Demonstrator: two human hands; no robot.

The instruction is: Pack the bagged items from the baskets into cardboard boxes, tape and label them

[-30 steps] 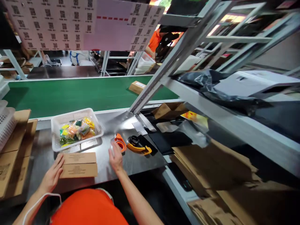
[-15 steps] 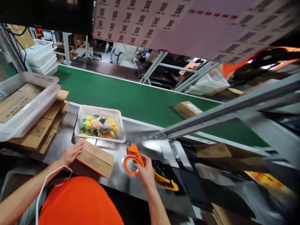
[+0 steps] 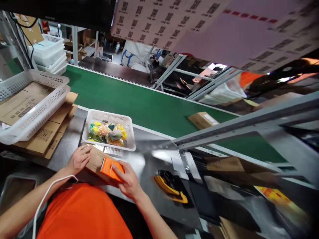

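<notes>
The left hand (image 3: 79, 158) touches a carton (image 3: 95, 159); the right hand (image 3: 131, 181) holds an orange tape dispenser (image 3: 108, 167).

A green belt (image 3: 139, 99) is crossing behind the near metal workbench (image 3: 157, 154). A dark table (image 3: 112, 70) is standing far left.

We can read no word or number. The pinkish overhead board (image 3: 206, 33) carries rows of QR codes (image 3: 154, 13), with captions too small for us, and red dashes. We see illegible dark characters on the flattened carton (image 3: 27, 99) in the perforated white basket (image 3: 42, 109), and a QR code on the folded cardboard (image 3: 47, 134) beneath. The parcel (image 3: 199, 120) on the green conveyor belt (image 3: 129, 94) bears an unreadable white label (image 3: 210, 119).
</notes>
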